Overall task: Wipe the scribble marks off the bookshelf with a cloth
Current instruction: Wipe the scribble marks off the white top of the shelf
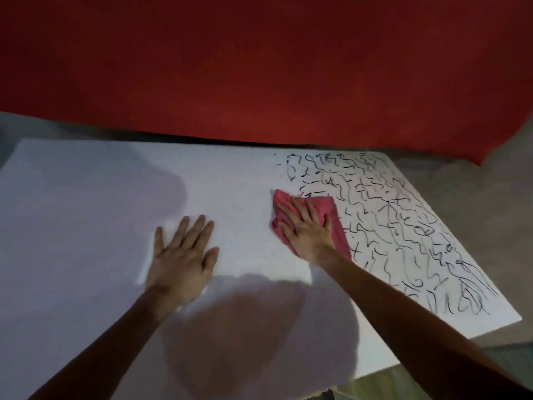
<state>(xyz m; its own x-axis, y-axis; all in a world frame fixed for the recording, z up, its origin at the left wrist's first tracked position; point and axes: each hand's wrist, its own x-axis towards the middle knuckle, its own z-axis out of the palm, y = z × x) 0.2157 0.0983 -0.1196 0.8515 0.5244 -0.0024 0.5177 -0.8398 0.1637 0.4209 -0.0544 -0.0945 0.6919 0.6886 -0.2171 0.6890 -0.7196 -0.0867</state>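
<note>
Bracing my left hand (181, 255), spread flat, on the bookshelf (86, 197) left of the cloth (336, 210), I press the cloth under my flat right hand (308, 230), seemingly mid-wipe; next it should sweep over the scribble marks (403, 226) just right of it.

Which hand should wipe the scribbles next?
Right. The right hand presses the pink cloth at the edge of the scribbles; the left hand lies flat on bare shelf, away from them.

Cloth (339, 229) half under right hand (305, 232)
</note>
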